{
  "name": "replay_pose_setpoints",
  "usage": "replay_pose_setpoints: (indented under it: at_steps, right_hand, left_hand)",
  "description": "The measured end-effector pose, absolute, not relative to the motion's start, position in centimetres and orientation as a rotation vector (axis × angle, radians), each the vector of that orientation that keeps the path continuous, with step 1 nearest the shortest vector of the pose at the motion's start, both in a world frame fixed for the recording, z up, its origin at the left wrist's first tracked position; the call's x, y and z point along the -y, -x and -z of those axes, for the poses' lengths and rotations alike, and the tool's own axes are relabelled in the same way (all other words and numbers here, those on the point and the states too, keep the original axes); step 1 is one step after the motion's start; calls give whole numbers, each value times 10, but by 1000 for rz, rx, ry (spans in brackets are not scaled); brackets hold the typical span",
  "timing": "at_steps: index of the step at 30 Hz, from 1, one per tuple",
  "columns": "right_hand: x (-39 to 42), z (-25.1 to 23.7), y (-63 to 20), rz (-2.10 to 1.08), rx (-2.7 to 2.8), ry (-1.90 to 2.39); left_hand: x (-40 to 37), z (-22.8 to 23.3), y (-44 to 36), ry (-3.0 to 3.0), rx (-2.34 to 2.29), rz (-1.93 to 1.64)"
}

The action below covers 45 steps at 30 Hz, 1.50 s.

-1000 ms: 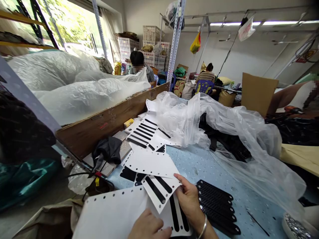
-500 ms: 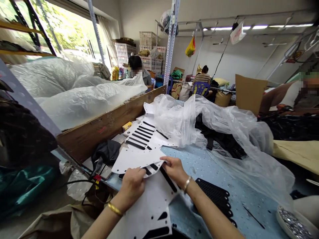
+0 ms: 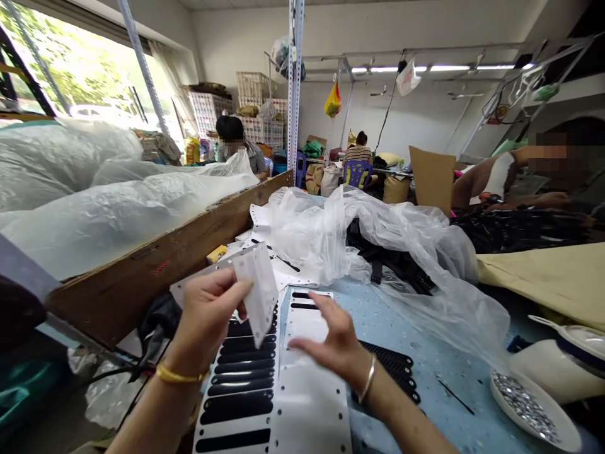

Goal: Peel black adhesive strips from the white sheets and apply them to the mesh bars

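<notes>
Your left hand (image 3: 208,312) is pinched shut on a small white sheet (image 3: 259,291), which you hold up in the air over the desk (image 3: 411,334). The sheet bends and its lower corner hangs down. Your right hand (image 3: 333,343) is open with the fingers spread, holding nothing. It floats just above a long white sheet (image 3: 309,403) that lies flat on the desk. That sheet has small holes along its edges. Just to its left lies a sheet with black strips (image 3: 236,391), right under your left hand.

To the right of your right wrist sits a row of black mesh strips (image 3: 394,372), close to your arm. Past them the blue desk top is bare for a bit. A big clear plastic bag (image 3: 378,246) is heaped across the middle of the desk, just behind your hands. A wooden board (image 3: 155,265) walls off the left side. A white dish of shiny bits (image 3: 529,410) sits near the right front edge, well apart from your hands.
</notes>
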State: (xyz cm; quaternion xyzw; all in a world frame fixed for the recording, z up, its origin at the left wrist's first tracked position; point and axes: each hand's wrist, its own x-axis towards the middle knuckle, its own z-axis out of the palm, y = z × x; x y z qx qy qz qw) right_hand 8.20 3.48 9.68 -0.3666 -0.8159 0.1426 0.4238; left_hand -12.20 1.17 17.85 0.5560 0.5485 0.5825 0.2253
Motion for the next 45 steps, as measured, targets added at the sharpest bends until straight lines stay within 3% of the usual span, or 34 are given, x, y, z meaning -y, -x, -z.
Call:
replay_pose_setpoints:
  at_steps: [2,5,11,15,19,22,26,30,35,37,40,45]
  right_hand:
    - [2,-98,-75,-322,1972,693]
    - [36,-92,-74,-437,1826,709]
    - [53,-78,-124,-1541,1401,933]
    - [58,-81,-151,-1796,1255,922]
    - [62,-87,-168,-1763,1420,986]
    - [66,-87,-181,-1592,1554,1123]
    - [80,-72,-194,-1107,1642,1385]
    - [99,-58,-205,-988,1666,1401]
    - [126,-70,-218,-161,1872,1196]
    - [139,-74,-218,-45,1973,1122]
    - [157,-66,-209,-260,1990,1108]
    - [176,-34,-195,-1101,1473,1209]
  left_hand:
    - [6,-170,101,-1336,-1250,-1447]
    - [33,-153,77,-1256,-1118,-1266]
    - [51,-141,93,-1575,-1312,-1450]
    - [43,-142,90,-1591,-1319,-1168]
    - [54,-126,60,-1248,-996,-785]
    - [71,-106,40,-994,-888,-762]
    - [89,-92,21,-898,-833,-754]
    - [104,-87,7,-847,-836,-790]
    - [121,-82,-5,-756,-835,-815]
    - [125,-81,-10,-767,-765,-796]
    - [130,-81,-17,-812,-708,-748]
    - [139,-72,-23,-849,-769,-673]
